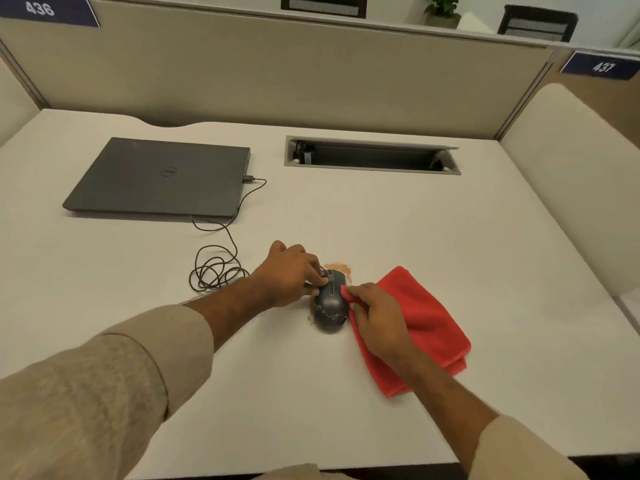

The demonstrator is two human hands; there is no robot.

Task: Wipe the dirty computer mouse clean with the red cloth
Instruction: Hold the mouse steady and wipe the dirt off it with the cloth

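A black wired computer mouse lies on the white desk, with pale specks of dirt on its rear and brownish powder on the desk around its front. My left hand grips the mouse's left front side with its fingertips. The red cloth lies folded on the desk just right of the mouse. My right hand pinches the cloth's near-left corner, which touches the mouse's right side.
The mouse cable coils left of my left hand and runs to a closed grey laptop at the back left. An open cable tray is set into the desk at the back. Beige partitions enclose the desk.
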